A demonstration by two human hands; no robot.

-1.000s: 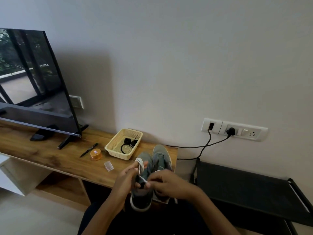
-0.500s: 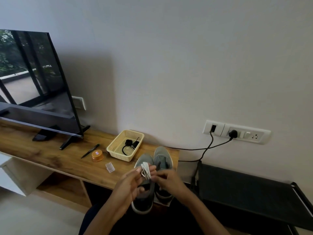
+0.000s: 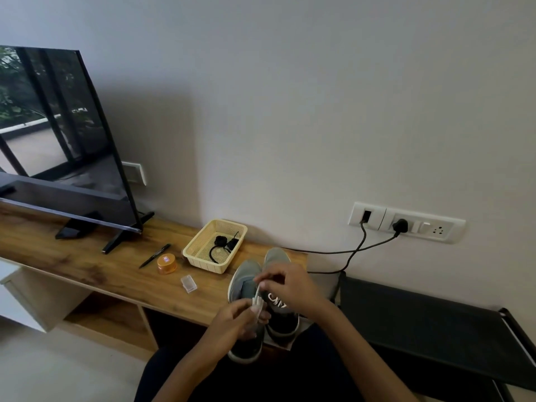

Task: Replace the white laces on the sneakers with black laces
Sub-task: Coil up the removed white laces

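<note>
Two grey sneakers stand side by side at the right end of the wooden shelf, toes to the wall: the left sneaker (image 3: pixel 246 278) and the right sneaker (image 3: pixel 277 256). My left hand (image 3: pixel 236 322) holds a folded bundle of white lace (image 3: pixel 257 307) above the left sneaker. My right hand (image 3: pixel 285 281) pinches a strand of that lace and draws it up from the bundle. Black laces (image 3: pixel 222 246) lie coiled in the yellow basket (image 3: pixel 203 261) just left of the sneakers.
A pen (image 3: pixel 154 255), an orange jar (image 3: pixel 167 264) and a small clear box (image 3: pixel 188 283) lie on the wooden shelf (image 3: pixel 87 265). A television (image 3: pixel 58 140) stands at the left. A black rack (image 3: pixel 435 323) sits to the right, under wall sockets (image 3: pixel 406 224) with cables.
My hands moved apart: the right hand rose with a strand of white lace, the left hand dropped lower with the bundle. The camera view shifted slightly.
</note>
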